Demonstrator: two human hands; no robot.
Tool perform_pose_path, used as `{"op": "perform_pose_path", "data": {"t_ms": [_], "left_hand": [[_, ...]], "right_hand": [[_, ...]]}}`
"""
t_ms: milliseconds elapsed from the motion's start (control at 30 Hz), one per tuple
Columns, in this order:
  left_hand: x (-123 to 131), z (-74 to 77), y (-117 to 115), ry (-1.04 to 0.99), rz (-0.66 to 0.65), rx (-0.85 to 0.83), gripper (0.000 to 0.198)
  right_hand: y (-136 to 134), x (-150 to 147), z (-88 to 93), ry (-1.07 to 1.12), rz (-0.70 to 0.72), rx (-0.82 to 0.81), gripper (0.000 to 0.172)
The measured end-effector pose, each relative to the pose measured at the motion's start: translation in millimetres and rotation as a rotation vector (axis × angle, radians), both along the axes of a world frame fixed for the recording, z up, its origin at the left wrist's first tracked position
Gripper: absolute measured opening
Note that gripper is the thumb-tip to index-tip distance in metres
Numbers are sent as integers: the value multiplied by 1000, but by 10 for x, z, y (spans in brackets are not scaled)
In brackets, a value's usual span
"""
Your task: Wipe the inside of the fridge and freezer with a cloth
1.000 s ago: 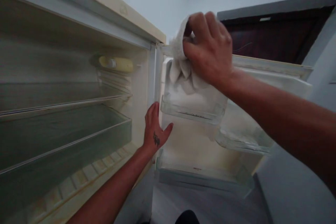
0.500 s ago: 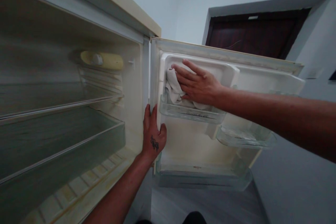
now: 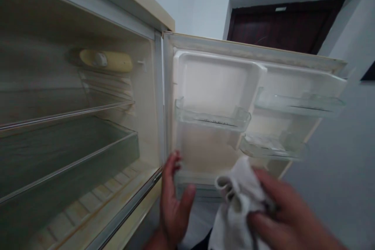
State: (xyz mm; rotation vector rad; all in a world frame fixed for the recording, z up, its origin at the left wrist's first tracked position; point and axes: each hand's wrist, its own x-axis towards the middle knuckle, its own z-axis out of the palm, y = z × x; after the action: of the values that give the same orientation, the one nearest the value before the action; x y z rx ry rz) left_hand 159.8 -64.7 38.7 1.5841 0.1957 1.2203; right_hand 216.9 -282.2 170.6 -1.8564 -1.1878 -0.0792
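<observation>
A crumpled white cloth (image 3: pixel 234 199) hangs from my right hand (image 3: pixel 281 211), gripped between thumb and fingers in front of the lower door. Both the cloth and that hand are blurred by motion. My left hand (image 3: pixel 175 199) is raised near the hinge side of the open fridge door (image 3: pixel 216 80), thumb and fingers apart, holding nothing. Whether its fingertips touch the door edge I cannot tell. On the door's inner side, a clear upper shelf bin (image 3: pixel 213 119) sits below a white recessed panel.
Left of the door is the fridge interior with a glass shelf (image 3: pixel 67 113), a greenish clear drawer (image 3: pixel 70 156) and a yellowed lamp cover (image 3: pixel 107 60). More clear bins (image 3: pixel 301 103) line the door's right half. A dark wooden door (image 3: pixel 284 27) stands behind.
My right hand has left the upper door panel with the cloth and come down toward me. My left hand has moved lower and turned, its fingers now off their earlier spot on the door edge.
</observation>
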Motion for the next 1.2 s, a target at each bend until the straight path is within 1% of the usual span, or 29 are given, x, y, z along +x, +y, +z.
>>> {"op": "perform_pose_path", "data": {"t_ms": [33, 67, 100, 133, 167, 200, 233, 267, 333, 367, 433, 467, 533, 633, 700, 767, 800, 833, 867, 900, 933, 967, 1000, 1033, 1100, 1133, 1200], "left_hand": [[-127, -238, -216, 50, -243, -123, 83], [-233, -469, -405, 151, -436, -269, 95], [-318, -674, -551, 256, -572, -410, 103], [-379, -837, -643, 348, -645, -517, 105], [-421, -949, -679, 424, -647, -588, 101], [-446, -1009, -662, 478, -624, -618, 94], [-459, -1023, -599, 526, -587, -616, 84], [-465, -1001, -504, 567, -549, -576, 73], [-469, -905, -279, 677, -474, -421, 52], [-472, -854, -174, 731, -431, -329, 44], [-483, -784, -27, 788, -355, -204, 40], [-490, -769, 11, 786, -358, -181, 40], [-508, -760, 25, 782, -448, -190, 45], [-551, -708, -27, 807, -607, -177, 56], [-585, -605, -67, 802, -689, -145, 67], [-611, -473, -110, 765, -841, -150, 82], [-618, -415, -137, 741, -916, -166, 86], [-620, -373, -167, 715, -964, -182, 86], [-620, -353, -199, 697, -970, -192, 82], [-617, -359, -229, 699, -936, -190, 72], [-615, -392, -251, 730, -867, -183, 56], [-615, -452, -261, 779, -780, -171, 39], [-620, -534, -257, 834, -702, -154, 27], [-631, -633, -238, 877, -645, -142, 23], [-675, -855, -171, 889, -595, -173, 26], [-708, -964, -134, 865, -601, -232, 27], [-788, -1148, -81, 818, -656, -451, 30]], "right_hand": [[-3, -5, -431, 130, 9, -35, 49], [29, 3, -835, 266, -1, -62, 52], [81, 17, -1192, 401, 2, -77, 51], [140, 34, -1487, 546, -5, -47, 57], [196, 52, -1717, 672, 12, -2, 65], [240, 72, -1881, 795, 27, 49, 68], [269, 95, -1986, 913, 45, 100, 69], [285, 120, -2045, 1022, 63, 143, 65], [284, 179, -2068, 1212, 68, 208, 55], [274, 206, -2055, 1279, 75, 229, 52], [250, 245, -2021, 1329, 120, 246, 48], [239, 252, -2007, 1331, 166, 238, 46], [226, 244, -1990, 1320, 256, 224, 44], [222, 214, -1955, 1279, 257, 231, 43], [220, 203, -1903, 1215, 268, 168, 42], [210, 200, -1831, 1113, 322, 73, 40], [201, 197, -1791, 1047, 346, 41, 38], [188, 193, -1752, 980, 364, 17, 37], [171, 187, -1715, 921, 381, -4, 35], [150, 180, -1680, 881, 402, -23, 34], [126, 173, -1651, 864, 422, -40, 33], [99, 169, -1627, 866, 434, -51, 33], [72, 169, -1613, 882, 430, -59, 33], [45, 173, -1609, 904, 403, -58, 34], [1, 196, -1643, 935, 257, -17, 39], [-15, 211, -1683, 938, 151, 20, 41], [-34, 236, -1806, 959, -56, 115, 45]]}}
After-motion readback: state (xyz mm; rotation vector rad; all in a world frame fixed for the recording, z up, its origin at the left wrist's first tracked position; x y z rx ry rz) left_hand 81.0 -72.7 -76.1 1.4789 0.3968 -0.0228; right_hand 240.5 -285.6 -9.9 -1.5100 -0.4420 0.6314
